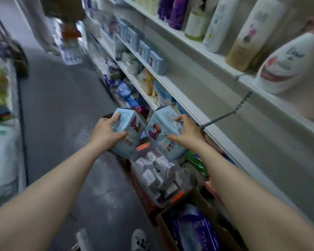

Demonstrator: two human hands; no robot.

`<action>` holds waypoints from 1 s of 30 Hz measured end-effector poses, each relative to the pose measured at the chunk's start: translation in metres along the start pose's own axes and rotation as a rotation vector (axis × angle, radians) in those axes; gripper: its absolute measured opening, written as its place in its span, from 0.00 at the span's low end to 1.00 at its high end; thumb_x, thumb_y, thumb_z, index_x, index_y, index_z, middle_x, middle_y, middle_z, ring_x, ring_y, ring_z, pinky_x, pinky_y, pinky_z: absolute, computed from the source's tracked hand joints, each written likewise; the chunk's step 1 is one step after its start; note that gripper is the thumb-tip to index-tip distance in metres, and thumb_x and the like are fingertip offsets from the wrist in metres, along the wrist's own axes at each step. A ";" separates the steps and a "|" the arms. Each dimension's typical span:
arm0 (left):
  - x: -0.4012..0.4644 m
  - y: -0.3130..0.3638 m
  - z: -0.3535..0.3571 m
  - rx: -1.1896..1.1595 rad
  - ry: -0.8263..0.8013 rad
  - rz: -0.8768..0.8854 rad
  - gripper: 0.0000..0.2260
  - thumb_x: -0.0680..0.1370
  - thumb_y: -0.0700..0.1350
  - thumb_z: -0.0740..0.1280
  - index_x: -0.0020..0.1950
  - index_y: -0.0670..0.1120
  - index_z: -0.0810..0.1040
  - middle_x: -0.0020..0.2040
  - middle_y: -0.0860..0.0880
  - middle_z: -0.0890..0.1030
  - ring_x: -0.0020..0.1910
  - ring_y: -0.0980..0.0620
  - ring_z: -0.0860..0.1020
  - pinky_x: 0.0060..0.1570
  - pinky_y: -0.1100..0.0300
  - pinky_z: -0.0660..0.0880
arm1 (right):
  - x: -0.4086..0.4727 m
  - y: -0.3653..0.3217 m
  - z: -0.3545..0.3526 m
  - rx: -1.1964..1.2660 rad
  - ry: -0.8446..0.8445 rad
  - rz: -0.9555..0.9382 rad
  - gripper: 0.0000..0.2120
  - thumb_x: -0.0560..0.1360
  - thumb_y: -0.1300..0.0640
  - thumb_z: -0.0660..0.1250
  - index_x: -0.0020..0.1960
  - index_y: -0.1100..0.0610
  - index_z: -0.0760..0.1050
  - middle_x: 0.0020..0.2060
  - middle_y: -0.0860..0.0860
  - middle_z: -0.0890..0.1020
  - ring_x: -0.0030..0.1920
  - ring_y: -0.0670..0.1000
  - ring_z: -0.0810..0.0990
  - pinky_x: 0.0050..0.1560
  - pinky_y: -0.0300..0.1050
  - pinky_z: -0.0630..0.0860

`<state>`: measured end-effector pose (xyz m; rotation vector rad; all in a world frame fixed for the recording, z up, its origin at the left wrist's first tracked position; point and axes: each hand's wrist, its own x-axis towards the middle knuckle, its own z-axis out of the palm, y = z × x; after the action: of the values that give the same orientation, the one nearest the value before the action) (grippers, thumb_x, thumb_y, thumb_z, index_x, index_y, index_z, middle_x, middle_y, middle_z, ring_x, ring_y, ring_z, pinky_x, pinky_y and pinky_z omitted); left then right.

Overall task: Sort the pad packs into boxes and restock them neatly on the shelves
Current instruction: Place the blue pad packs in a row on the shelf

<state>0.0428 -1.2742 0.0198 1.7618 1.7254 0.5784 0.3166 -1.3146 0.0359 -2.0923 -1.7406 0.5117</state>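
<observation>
White Dove bottle [286, 64] shelved; hands [105, 132] [186, 132] grip pad packs [127, 131] [166, 134].

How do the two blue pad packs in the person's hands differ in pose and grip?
The left pack leans with its top toward the left, while the right pack leans with its top toward the right, so their lower ends converge. The left hand grips its pack from the left side; the right hand grips its pack from the right side. Both are light blue with a cartoon girl, held over a clear bin of small packs.
</observation>
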 end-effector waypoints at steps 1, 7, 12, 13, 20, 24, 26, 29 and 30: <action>0.020 -0.001 -0.008 -0.011 0.015 -0.008 0.34 0.72 0.51 0.73 0.76 0.55 0.64 0.67 0.42 0.69 0.66 0.44 0.70 0.64 0.57 0.66 | 0.024 -0.009 0.003 -0.006 -0.005 -0.020 0.28 0.66 0.46 0.77 0.57 0.44 0.63 0.63 0.49 0.74 0.57 0.53 0.75 0.50 0.46 0.71; 0.142 -0.018 -0.054 -0.020 0.064 -0.018 0.34 0.72 0.50 0.73 0.76 0.54 0.65 0.67 0.42 0.70 0.65 0.45 0.71 0.62 0.59 0.67 | 0.155 -0.064 0.025 0.007 -0.026 -0.080 0.29 0.63 0.44 0.77 0.54 0.41 0.61 0.59 0.50 0.75 0.54 0.54 0.76 0.48 0.49 0.75; 0.259 -0.045 -0.090 0.002 0.050 0.012 0.34 0.72 0.51 0.72 0.76 0.55 0.64 0.65 0.43 0.70 0.65 0.45 0.70 0.63 0.58 0.66 | 0.262 -0.112 0.050 -0.013 -0.006 -0.073 0.28 0.64 0.45 0.77 0.55 0.41 0.62 0.59 0.50 0.74 0.55 0.54 0.76 0.53 0.53 0.77; 0.282 -0.052 -0.100 0.014 0.046 0.021 0.33 0.72 0.51 0.72 0.76 0.56 0.64 0.65 0.43 0.70 0.65 0.45 0.70 0.63 0.58 0.66 | 0.282 -0.123 0.056 -0.006 0.009 -0.061 0.28 0.64 0.46 0.77 0.55 0.42 0.62 0.59 0.50 0.74 0.55 0.54 0.75 0.53 0.52 0.77; 0.429 -0.096 -0.171 0.075 -0.017 0.041 0.34 0.72 0.53 0.71 0.76 0.57 0.63 0.67 0.44 0.69 0.65 0.44 0.71 0.62 0.55 0.68 | 0.403 -0.195 0.094 0.014 0.042 0.038 0.28 0.65 0.46 0.77 0.55 0.42 0.62 0.60 0.50 0.74 0.56 0.53 0.75 0.51 0.49 0.75; 0.504 -0.111 -0.188 0.105 -0.053 0.066 0.34 0.72 0.54 0.71 0.77 0.57 0.63 0.66 0.44 0.70 0.65 0.44 0.71 0.61 0.55 0.68 | 0.463 -0.221 0.109 0.018 0.077 0.069 0.27 0.65 0.46 0.77 0.56 0.42 0.63 0.60 0.49 0.74 0.57 0.53 0.75 0.53 0.50 0.74; 0.541 -0.114 -0.191 0.110 -0.074 0.084 0.34 0.72 0.54 0.71 0.77 0.57 0.63 0.67 0.45 0.70 0.65 0.44 0.71 0.61 0.55 0.68 | 0.495 -0.232 0.115 0.007 0.092 0.080 0.27 0.66 0.46 0.77 0.56 0.43 0.63 0.60 0.49 0.74 0.58 0.53 0.74 0.55 0.50 0.73; 0.602 -0.115 -0.192 0.110 -0.103 0.118 0.34 0.72 0.55 0.71 0.76 0.58 0.63 0.67 0.45 0.69 0.65 0.44 0.71 0.61 0.54 0.69 | 0.547 -0.244 0.124 0.006 0.111 0.100 0.27 0.66 0.48 0.78 0.58 0.45 0.65 0.60 0.49 0.73 0.58 0.53 0.74 0.52 0.47 0.71; 0.624 -0.114 -0.192 0.115 -0.110 0.131 0.34 0.72 0.55 0.71 0.76 0.59 0.63 0.67 0.45 0.69 0.65 0.44 0.71 0.61 0.54 0.69 | 0.565 -0.246 0.127 -0.001 0.119 0.099 0.28 0.66 0.47 0.78 0.58 0.46 0.65 0.60 0.49 0.74 0.58 0.53 0.74 0.52 0.47 0.71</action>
<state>-0.1330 -0.6354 0.0193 1.9603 1.6057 0.4351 0.1408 -0.7104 0.0261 -2.1716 -1.5784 0.4051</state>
